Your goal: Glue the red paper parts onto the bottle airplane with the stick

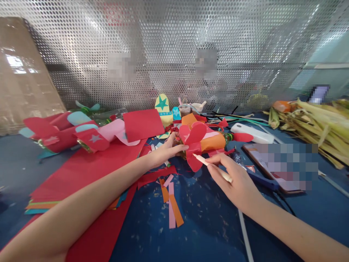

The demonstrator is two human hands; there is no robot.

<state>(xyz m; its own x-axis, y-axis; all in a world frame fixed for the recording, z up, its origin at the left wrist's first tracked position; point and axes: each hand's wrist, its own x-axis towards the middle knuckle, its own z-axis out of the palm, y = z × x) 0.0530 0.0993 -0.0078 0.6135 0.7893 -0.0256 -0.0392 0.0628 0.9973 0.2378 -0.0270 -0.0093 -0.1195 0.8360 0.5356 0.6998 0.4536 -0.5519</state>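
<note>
1. Landmark: the paper-covered bottle [213, 143], lying on its side on the blue desk [212, 233], its orange band toward the green neck, red petal-shaped paper at the opposite end.
2. Left hand [169, 148] at the bottle's left end, partly closed round it; thumb against the red paper, some fingertips hidden behind, so their exact hold cannot be made out.
3. Right hand [229, 178] on the near right side of the bottle, fingers closed in a writing grip on a white pen [203, 161]. Pen tip at the bottle's lower red flap; whether it touches cannot be told.
4. Near side of bottle: pink and orange paper strips [171, 209], overlapping in part. Torn red scrap [158, 175] to its near left.
5. Left of bottle: stack of red sheets [81, 178], other colours showing at its edge; beyond that stack, a paper model with a silver star [95, 138].
6. Behind bottle, slightly left: yellow piece bearing a green star [161, 103]. Farther back, perforated metal panel [163, 36].
7. Right of bottle: white oblong device [253, 134], phone [269, 169] with screen blurred; well apart, a heap of corn husks [313, 125].
</note>
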